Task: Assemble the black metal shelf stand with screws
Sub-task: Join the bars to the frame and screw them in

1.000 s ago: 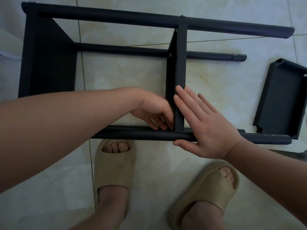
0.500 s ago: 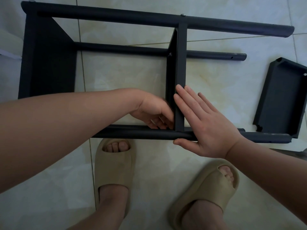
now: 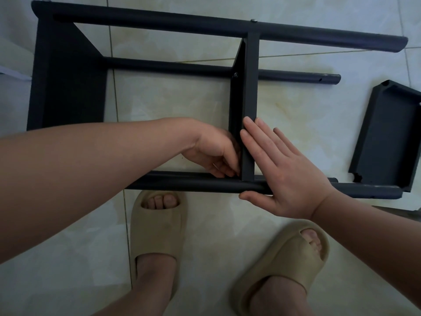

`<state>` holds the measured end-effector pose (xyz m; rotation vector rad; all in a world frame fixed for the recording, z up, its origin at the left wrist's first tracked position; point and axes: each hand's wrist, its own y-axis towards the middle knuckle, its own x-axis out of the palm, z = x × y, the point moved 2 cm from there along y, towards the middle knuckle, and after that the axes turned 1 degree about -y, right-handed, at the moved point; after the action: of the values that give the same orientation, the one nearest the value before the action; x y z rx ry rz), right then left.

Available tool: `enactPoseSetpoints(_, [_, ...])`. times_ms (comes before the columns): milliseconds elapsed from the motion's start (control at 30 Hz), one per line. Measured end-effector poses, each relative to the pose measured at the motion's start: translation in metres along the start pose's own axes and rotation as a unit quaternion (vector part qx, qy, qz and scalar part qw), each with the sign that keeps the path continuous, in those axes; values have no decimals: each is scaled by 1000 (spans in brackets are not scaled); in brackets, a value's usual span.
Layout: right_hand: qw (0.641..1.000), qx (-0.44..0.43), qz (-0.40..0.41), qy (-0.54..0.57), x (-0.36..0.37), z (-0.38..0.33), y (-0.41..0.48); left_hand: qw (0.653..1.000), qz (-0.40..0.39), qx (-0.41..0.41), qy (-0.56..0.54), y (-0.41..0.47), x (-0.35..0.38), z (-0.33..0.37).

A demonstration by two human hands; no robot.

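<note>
On pale tiles (image 3: 205, 224), the flat right grip (image 3: 287, 174) steadied a black metal shelf panel (image 3: 249, 87); left grip (image 3: 214, 153) curled beside (contents unseen); slippage risked misalignment.

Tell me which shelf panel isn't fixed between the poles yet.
The panel at far right, lying loose on the floor tiles with its hollow side up. The middle panel and the left-end panel both stand on edge between the poles.

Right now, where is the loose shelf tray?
The loose shelf tray lies on the floor at the head view's far right, past the right hand, its lower edge by the near tube.
</note>
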<state>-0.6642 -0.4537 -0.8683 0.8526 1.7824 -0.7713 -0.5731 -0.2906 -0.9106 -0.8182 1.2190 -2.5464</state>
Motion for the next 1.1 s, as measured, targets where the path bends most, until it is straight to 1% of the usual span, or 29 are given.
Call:
enactPoseSetpoints(133, [1000,1,1,1,-1,0,0,999,13,-24,40,-1,-1,0])
enactPoseSetpoints(400, [1000,0,-3,-2,-1,1,0,1000,10,-2,11,2,2,2])
enactPoseSetpoints(567, [1000,-2,-3,-4,1,1,0,1000,-1,-4,-18,0,2,4])
enactPoseSetpoints(733, [1000,-1,-1,-3,0,1,0,997,16,-43,63,-2,0,4])
enactPoseSetpoints(1100, [1000,-2,0,-4,0,1,0,1000,16,-14,17,-1,3,9])
